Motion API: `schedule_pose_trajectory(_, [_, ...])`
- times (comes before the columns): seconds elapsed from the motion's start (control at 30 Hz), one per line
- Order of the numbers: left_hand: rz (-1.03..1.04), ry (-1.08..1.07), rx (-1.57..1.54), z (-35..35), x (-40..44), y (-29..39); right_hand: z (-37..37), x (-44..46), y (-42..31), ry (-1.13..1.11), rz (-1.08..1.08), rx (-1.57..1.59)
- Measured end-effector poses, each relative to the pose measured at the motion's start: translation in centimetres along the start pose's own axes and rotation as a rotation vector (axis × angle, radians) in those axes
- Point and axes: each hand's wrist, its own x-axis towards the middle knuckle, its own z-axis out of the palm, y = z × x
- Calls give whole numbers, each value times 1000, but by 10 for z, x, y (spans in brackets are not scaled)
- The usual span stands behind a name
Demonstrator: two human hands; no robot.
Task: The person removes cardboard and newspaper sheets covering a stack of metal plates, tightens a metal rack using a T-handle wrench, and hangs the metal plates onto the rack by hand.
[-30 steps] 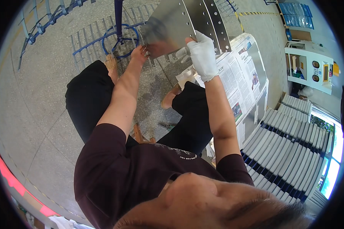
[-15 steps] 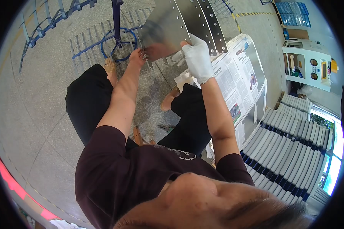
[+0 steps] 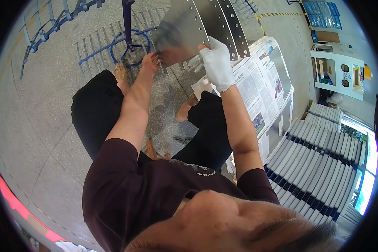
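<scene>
A shiny metal sheet (image 3: 180, 31) with a row of small holes along its right edge stands tilted in front of me. My right hand (image 3: 218, 63), in a white glove, grips its lower right edge with the thumb on the near face. At the lower left edge, the fingers of my bare left hand (image 3: 151, 62) are closed on the sheet; their tips are partly hidden. Just behind, to the right, are further punched metal sheets (image 3: 235, 35). Whether they touch the front sheet I cannot tell.
A blue rack with metal prongs (image 3: 97, 52) and a round base stands ahead on the left. Newspaper (image 3: 254, 80) covers a stack at my right. Beyond it are piled grey panels (image 3: 311, 164) and a white cabinet machine (image 3: 338, 69). My feet are on the speckled floor.
Almost nothing differs. Both hands keep their hold on the metal sheet, and my left knee has shifted very slightly to the left.
</scene>
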Motion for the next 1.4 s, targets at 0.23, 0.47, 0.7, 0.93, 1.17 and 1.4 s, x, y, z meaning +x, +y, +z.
schedule_pose_trajectory(0.23, [271,-31,1146,-2,-15,4,2,-1,-1,21,-29,-1])
schedule_pose_trajectory(0.47, [383,88,1586,-16,11,-12,3,-2,0,39,-57,11])
schedule_pose_trajectory(0.7, [97,69,575,-28,36,-21,1,-1,0,38,-47,-25])
schedule_pose_trajectory(0.93, [117,4,743,-13,15,-7,-1,-1,2,29,-72,-29])
schedule_pose_trajectory(1.17, [276,-50,1126,-47,69,-32,-3,5,12,14,-135,-88])
schedule_pose_trajectory(1.4, [373,-41,1929,-58,78,-44,0,2,7,4,-78,-66])
